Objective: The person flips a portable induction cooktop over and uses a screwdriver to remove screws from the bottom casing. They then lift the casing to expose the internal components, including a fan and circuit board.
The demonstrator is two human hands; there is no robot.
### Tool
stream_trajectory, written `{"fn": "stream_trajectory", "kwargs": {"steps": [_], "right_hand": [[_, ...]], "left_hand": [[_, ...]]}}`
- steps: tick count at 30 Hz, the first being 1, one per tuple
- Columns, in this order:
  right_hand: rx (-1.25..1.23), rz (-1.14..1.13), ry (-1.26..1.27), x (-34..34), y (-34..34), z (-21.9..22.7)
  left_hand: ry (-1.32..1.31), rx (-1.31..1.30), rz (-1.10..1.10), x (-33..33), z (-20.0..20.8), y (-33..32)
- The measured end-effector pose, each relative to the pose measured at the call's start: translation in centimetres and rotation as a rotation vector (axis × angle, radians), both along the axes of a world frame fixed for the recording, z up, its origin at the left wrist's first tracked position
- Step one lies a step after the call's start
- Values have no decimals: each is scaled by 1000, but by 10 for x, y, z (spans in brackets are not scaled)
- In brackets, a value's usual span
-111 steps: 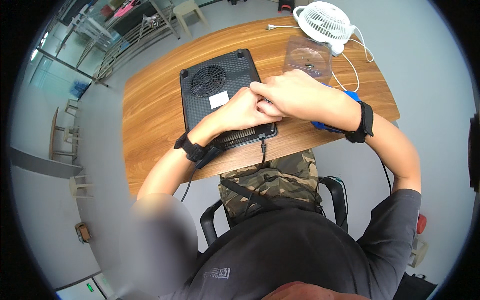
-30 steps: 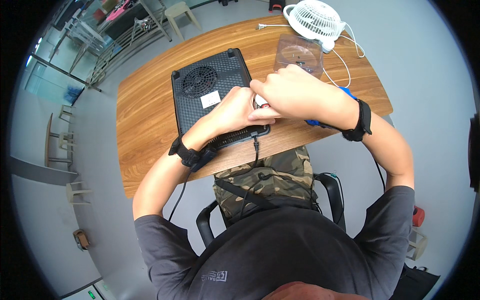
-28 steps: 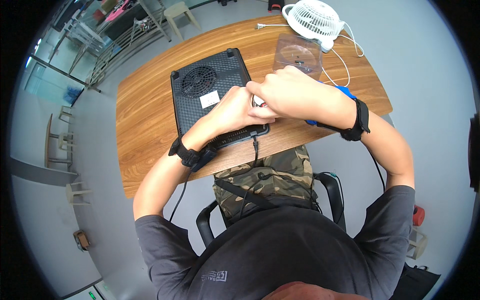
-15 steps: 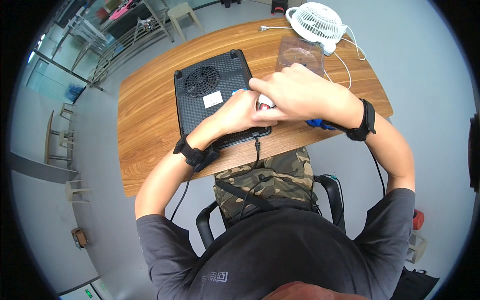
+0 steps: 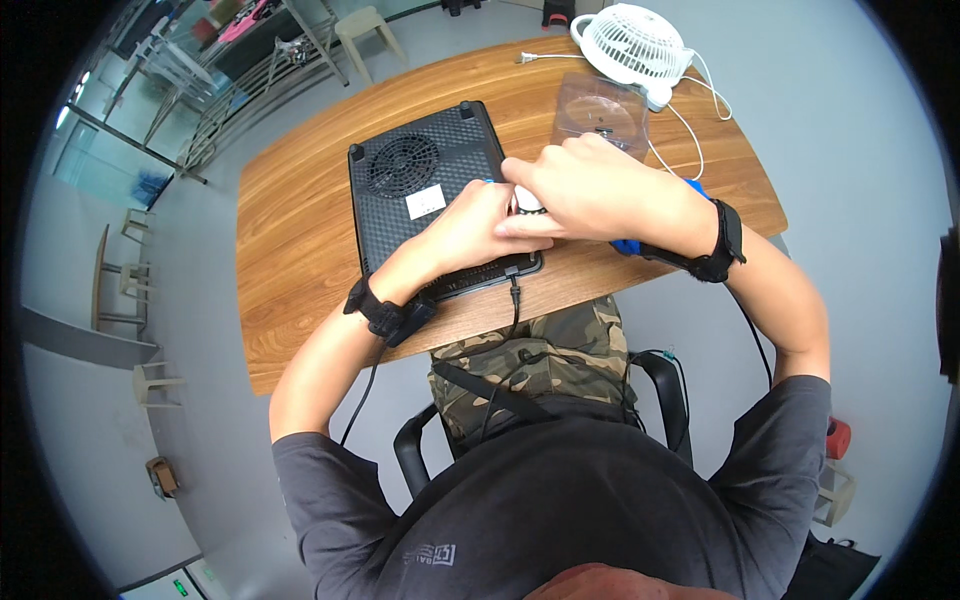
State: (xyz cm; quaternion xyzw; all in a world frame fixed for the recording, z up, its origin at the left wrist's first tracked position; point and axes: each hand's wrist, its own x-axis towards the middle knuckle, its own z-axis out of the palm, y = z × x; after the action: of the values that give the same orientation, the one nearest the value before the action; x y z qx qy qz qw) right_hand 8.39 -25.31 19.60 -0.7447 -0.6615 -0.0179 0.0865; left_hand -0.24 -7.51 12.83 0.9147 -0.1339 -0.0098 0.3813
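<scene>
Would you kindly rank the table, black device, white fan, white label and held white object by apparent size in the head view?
Table
Black device
White fan
White label and held white object: unsure, object partly hidden

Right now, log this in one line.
right hand: around small white object; left hand: meeting right, grip hidden; black device: under left hand; white fan: beyond right hand
</scene>
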Motion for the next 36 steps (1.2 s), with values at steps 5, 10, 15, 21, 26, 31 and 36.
{"fn": "stream_trajectory", "kwargs": {"steps": [5, 10, 15, 21, 26, 31, 36], "right_hand": [[25, 6, 15, -2, 2, -5], [119, 155, 92, 4, -7, -8], [-34, -1, -8, -7, -5, 5], [-43, 47, 30, -3, -4, 4], [60, 152, 66, 3, -11, -2], [-15, -65, -29, -7, -6, 2], [-32, 24, 49, -5, -4, 1]], "left_hand": [[35, -29, 57, -1, -4, -7], [-42, -151, 18, -1, -8, -6], [2, -93, -41, 0, 1, -4], [10, -15, 77, 1, -1, -15], [78, -69, 1, -2, 10, -6], [73, 90, 19, 5, 7, -1], [-94, -17, 60, -2, -3, -7]]}}
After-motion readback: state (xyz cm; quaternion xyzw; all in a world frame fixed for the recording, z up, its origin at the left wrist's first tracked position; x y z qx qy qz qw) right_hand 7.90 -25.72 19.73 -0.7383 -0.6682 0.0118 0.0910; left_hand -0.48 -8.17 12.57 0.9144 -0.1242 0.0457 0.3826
